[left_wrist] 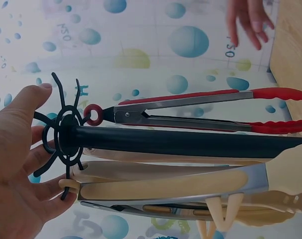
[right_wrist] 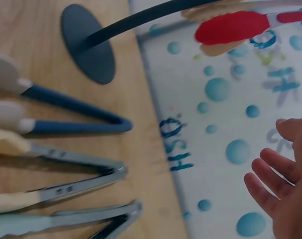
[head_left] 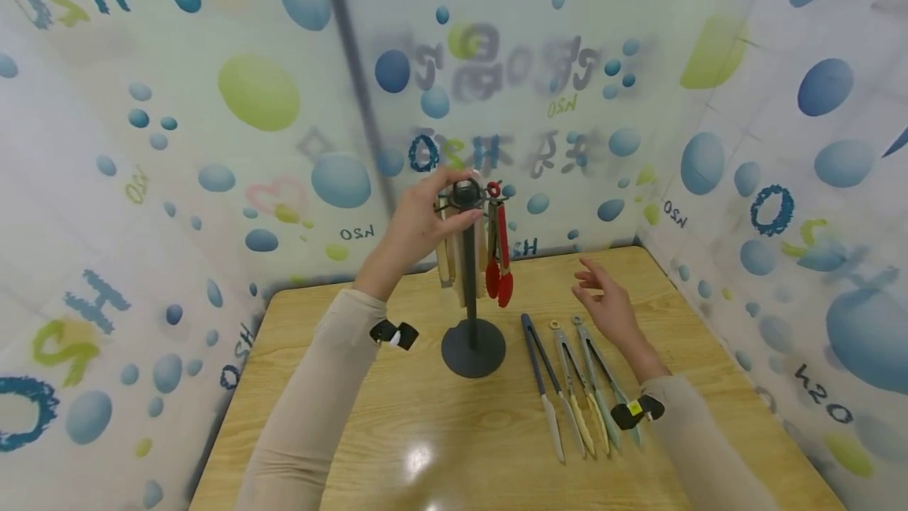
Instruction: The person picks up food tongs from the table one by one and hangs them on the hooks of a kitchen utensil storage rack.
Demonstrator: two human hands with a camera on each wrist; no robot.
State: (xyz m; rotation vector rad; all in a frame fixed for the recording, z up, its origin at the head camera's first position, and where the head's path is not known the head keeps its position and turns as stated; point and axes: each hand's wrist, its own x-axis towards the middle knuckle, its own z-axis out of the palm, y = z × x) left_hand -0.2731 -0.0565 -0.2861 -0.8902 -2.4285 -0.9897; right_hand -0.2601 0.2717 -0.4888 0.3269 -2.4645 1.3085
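A dark utensil stand (head_left: 470,274) with a round base and a ring of hooks stands upright on the table. My left hand (head_left: 418,221) holds its top, thumb and fingers spread around the hooks. Red-tipped tongs (left_wrist: 186,107) hang by a red ring from one hook. Several beige-tipped utensils (left_wrist: 166,185), at least one a pair of tongs, hang on the other hooks. My right hand (head_left: 604,302) hovers over the right side, fingers loosely bent, holding nothing. Nearest to it lie mint-tipped tongs (head_left: 601,381), then cream-tipped tongs (head_left: 578,385) and blue-handled tongs (head_left: 542,373).
The wooden table (head_left: 383,432) reaches back to a patterned curtain wall (head_left: 305,180) printed with blue and green dots. More of that curtain (head_left: 766,259) closes in the right side. The three loose tongs lie side by side, right of the stand's base (right_wrist: 88,45).
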